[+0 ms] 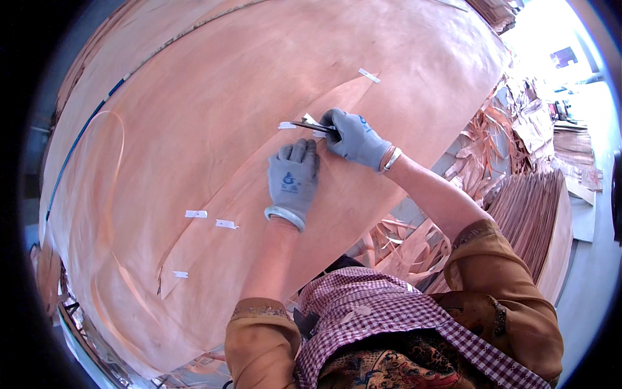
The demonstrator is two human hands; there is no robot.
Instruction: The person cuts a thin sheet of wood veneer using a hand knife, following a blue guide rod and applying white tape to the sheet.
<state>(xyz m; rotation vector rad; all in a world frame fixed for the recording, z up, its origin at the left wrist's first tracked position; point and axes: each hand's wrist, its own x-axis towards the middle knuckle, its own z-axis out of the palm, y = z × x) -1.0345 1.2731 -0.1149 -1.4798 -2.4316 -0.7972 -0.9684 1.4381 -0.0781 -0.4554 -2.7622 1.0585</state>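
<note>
Pinkish-tan veneer sheet [414, 58], broad, laid out flat; long tapered strip [240, 188] slantwise across its middle, roughly along the near edge's run, well in from that edge. Probably light, thin, bendy, prone to split along the grain; best taken by the edges, or steadied under a flat palm. Left hand [293, 178]: gloved, palm down on veneer, fingers together, gripping nothing. Right hand [353, 136]: gloved, fingers curled, clamped on dark slender tool [314, 126], tip near white tape piece [286, 125].
</note>
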